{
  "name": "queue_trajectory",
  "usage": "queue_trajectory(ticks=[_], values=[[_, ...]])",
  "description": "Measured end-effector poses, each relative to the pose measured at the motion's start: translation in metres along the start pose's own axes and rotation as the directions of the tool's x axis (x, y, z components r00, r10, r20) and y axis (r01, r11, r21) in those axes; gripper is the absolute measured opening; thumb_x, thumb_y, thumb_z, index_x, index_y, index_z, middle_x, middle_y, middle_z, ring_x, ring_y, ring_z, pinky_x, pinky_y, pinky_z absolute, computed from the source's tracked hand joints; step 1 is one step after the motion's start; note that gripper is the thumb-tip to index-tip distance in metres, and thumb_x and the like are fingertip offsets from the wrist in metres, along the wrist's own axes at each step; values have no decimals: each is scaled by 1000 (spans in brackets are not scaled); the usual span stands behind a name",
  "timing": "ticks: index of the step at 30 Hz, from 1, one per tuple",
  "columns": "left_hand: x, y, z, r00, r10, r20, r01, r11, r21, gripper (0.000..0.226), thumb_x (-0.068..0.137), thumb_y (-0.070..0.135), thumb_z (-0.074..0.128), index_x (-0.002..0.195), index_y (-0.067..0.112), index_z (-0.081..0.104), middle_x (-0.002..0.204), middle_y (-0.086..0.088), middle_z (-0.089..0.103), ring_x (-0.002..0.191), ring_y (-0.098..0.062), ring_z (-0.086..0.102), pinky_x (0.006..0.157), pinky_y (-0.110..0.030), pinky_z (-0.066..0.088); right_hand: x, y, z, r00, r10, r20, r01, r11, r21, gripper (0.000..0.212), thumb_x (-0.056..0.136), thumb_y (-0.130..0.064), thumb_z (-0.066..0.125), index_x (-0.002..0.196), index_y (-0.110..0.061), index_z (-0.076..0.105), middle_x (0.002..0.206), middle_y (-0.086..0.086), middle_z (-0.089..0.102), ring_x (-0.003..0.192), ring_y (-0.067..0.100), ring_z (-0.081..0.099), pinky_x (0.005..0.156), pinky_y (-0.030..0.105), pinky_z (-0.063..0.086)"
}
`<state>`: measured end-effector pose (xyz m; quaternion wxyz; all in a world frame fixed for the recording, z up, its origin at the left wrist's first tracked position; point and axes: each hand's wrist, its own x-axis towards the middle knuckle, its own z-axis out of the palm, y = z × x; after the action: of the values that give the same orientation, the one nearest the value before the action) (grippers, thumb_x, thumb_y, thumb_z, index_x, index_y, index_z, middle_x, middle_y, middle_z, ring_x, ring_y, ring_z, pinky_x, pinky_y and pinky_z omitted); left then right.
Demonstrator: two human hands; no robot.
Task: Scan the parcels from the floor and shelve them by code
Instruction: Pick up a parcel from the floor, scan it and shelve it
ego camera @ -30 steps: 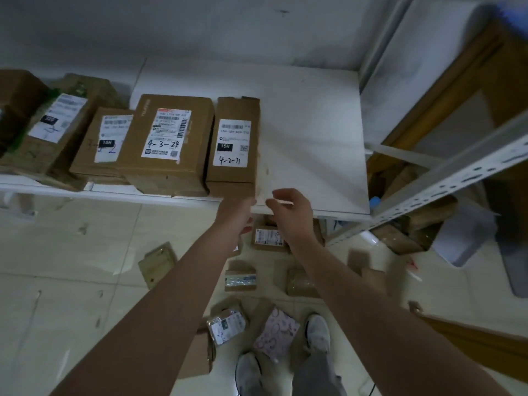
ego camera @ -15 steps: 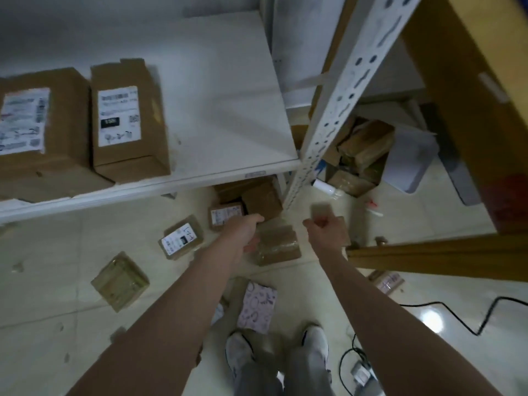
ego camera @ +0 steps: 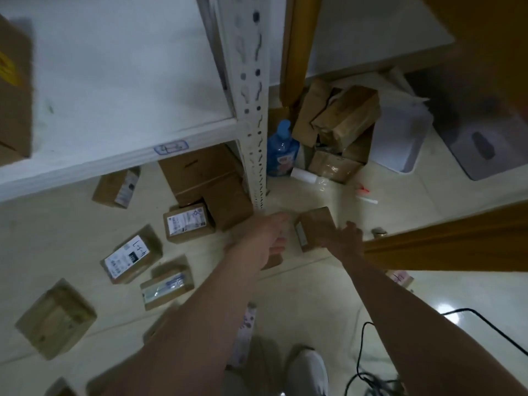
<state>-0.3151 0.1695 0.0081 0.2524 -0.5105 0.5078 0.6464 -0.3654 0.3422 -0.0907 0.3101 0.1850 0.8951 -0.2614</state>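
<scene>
As both arms reach down from standing height, the left hand (ego camera: 267,235) hangs released, fingers stretched loosely toward the left end of a small brown parcel (ego camera: 314,224). Blur hides whether they touch it. Right hand (ego camera: 347,234) sits at the parcel's right edge, back of the hand toward the camera, fingers hidden. Cannot tell if it grasps or only reaches. The parcel is low, near the foot of the white shelf upright (ego camera: 251,110), with a pale strip, perhaps its label, on the side facing left. Cannot tell if it rests on the floor (ego camera: 314,295) or is already lifted.

Left of the hands, several more parcels lie scattered on the floor:
- labelled box (ego camera: 187,221) against plain cartons under the shelf
- box with a handwritten code (ego camera: 130,254)
- taped box (ego camera: 167,282)
- unlabelled-side box (ego camera: 55,318)
- one more tucked under the shelf edge (ego camera: 115,185)

The shelf (ego camera: 114,81) above shows one carton (ego camera: 14,95) at the far left, the rest bare, with a tag (ego camera: 171,147) on its front lip. Beyond the upright stand a blue bottle (ego camera: 283,150) and a heap of cartons (ego camera: 340,121).

Judgement: early to middling. A pick-up is in hand, no scanner is visible, and at least five floor parcels are left to scan and shelve.
</scene>
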Motion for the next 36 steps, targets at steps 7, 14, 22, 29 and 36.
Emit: queue_trajectory(ticks=[7,14,22,29,36], values=[[86,-32,1,999,0,35,2,999,-42,20,100,26,59,97,7,59,110,-16,58,81,-23,59,83,-39,55,78,20,65,1000,-22,17,22,998,-51,102,85,-45,72,156,-6,9,157,21,20,146,41,19,118,50,19],[108,-35,-22,1000,15,2,-15,999,-52,20,100,24,58,87,9,56,92,-12,61,83,-24,62,68,-33,53,92,33,97,997,-26,-79,20,997,-68,114,73,-43,82,152,-5,10,152,24,24,141,45,25,110,49,31],[-7,-19,-38,1000,-8,-1,8,996,-90,17,102,24,54,99,9,62,100,-10,63,101,-27,63,85,-38,53,-31,-2,36,983,181,-21,-128,765,631,110,53,-54,88,139,-4,40,130,12,59,114,35,61,95,48,54],[-176,23,-44,995,79,-55,-89,975,-206,36,90,36,70,116,13,63,106,-8,67,88,-21,67,89,-36,56,-207,-62,-88,990,68,121,-139,462,876,88,63,-47,83,134,-13,44,118,5,64,99,21,68,83,39,59],[-351,50,-51,989,144,33,-118,905,-408,83,47,58,87,118,19,66,115,-16,70,106,-36,67,96,-53,55,-375,-101,-210,991,-64,116,-92,300,950,54,85,-31,73,130,-13,49,119,9,65,100,25,69,87,41,58]])
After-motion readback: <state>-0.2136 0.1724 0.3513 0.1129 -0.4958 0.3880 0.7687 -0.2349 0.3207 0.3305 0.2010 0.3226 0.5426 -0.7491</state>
